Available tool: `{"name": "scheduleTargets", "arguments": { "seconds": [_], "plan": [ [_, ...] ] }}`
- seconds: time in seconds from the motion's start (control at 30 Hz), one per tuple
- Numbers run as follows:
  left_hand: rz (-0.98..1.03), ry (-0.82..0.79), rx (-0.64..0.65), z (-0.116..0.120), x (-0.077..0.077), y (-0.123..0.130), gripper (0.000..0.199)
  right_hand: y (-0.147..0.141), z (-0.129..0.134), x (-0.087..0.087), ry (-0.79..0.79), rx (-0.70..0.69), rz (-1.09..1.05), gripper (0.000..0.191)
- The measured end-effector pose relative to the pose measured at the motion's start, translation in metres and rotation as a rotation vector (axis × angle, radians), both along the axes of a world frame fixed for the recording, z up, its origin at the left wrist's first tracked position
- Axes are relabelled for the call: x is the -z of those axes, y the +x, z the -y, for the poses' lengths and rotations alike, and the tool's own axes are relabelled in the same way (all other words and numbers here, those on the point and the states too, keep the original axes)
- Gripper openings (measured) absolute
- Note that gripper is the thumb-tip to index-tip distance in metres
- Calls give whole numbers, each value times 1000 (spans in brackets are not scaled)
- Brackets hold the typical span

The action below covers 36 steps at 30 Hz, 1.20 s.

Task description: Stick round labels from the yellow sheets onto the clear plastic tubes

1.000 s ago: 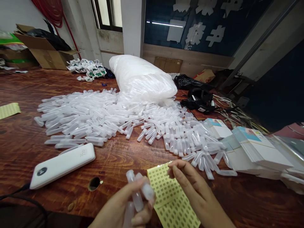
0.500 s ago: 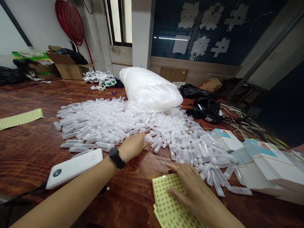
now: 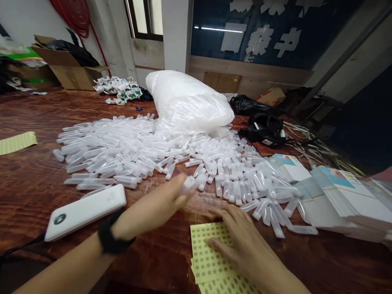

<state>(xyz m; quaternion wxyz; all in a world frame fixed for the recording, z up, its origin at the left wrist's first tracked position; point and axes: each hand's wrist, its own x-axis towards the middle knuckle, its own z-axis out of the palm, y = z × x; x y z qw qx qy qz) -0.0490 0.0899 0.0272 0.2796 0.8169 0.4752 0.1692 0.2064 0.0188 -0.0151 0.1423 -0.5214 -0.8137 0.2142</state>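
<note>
My left hand (image 3: 161, 202), smeared a little by motion and with a black watch on its wrist, is closed round translucent plastic tubes (image 3: 188, 183); how many is hard to make out. Below the big heap of loose tubes (image 3: 116, 149), it hovers just over the wood. My right hand (image 3: 237, 232) lies with its fingers spread on yellow sheets of round stickers (image 3: 202, 253), the thumb flat across the dots. Tubes lined up side by side (image 3: 235, 192) sit just beyond its fingertips.
A large white plastic bag (image 3: 190, 102) rests behind the heap. At left are a white power bank (image 3: 85, 212) with a cable and another yellow sticker strip (image 3: 18, 143). Banded stacks of printed cards (image 3: 346, 196) stand at right, with a black strap bundle (image 3: 265, 128) behind.
My left hand has drawn back from the heap toward me, bringing tubes along. My right hand stays on the sticker sheets. The camera view has tipped downward slightly.
</note>
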Motion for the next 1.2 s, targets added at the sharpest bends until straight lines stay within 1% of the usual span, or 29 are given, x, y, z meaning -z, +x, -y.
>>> {"name": "scheduleTargets", "arguments": {
  "seconds": [0.07, 0.1, 0.13, 0.2, 0.27, 0.33, 0.53, 0.63, 0.73, 0.87, 0.93, 1.1, 1.17, 1.2],
  "plan": [
    [55, -97, 62, 32, 3, 3, 25, 2, -5, -8, -12, -22, -9, 34],
    [113, -207, 51, 47, 7, 5, 22, 2, -8, -11, -18, -37, -11, 26],
    [159, -281, 20, 60, 13, 8, 22, 3, -12, -14, -23, -52, -12, 20],
    [207, -398, -1, 79, 25, 15, 20, 3, -17, -16, -32, -73, -12, 11],
    [205, -445, -15, 87, 35, 21, 14, 1, -22, -16, -38, -81, -15, 5],
    [192, -453, -27, 88, 41, 25, 11, -1, -25, -16, -41, -84, -20, 2],
    [180, -418, -34, 86, 49, 24, 10, -4, -27, -16, -47, -95, -32, 7],
    [214, -390, -35, 89, 56, 23, 13, -4, -28, -17, -47, -107, -32, 6],
    [256, -367, -42, 90, 58, 23, 16, -4, -30, -18, -57, -132, -34, 5],
    [259, -340, -60, 91, 56, 25, 17, -5, -32, -23, -89, -179, -56, 11],
    [240, -338, -62, 91, 55, 25, 15, -5, -33, -25, -110, -185, -81, 12],
    [191, -344, -46, 90, 50, 26, 10, 1, -34, -28, -181, -122, -203, 16],
    [185, -382, -44, 88, 46, 26, 5, 5, -32, -31, -229, -79, -276, 20],
    [188, -411, -50, 87, 43, 25, 7, 7, -30, -33, -258, -57, -318, 23]
  ]
}}
